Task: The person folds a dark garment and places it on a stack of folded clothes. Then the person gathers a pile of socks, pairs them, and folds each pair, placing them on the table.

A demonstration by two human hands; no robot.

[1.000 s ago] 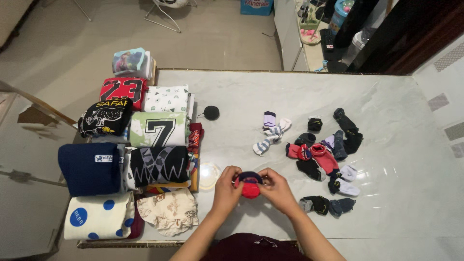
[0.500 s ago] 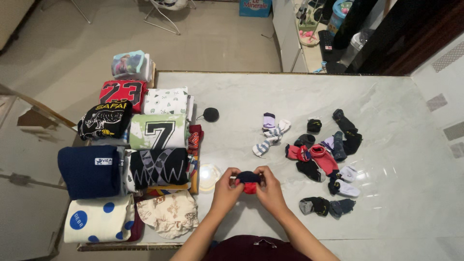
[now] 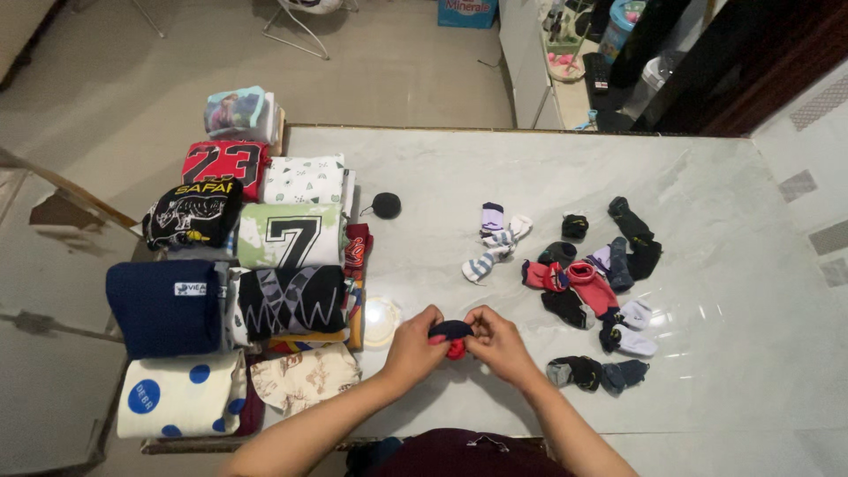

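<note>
Fingers of my left hand (image 3: 413, 346) and right hand (image 3: 496, 341) pinched closed around a dark-and-red sock bundle (image 3: 451, 336), held just above the marble table (image 3: 742, 371), near loose socks (image 3: 590, 284).

Bare table (image 3: 442, 168) ahead; folded clothes (image 3: 265, 265) left, socks (image 3: 592, 283) right.
</note>
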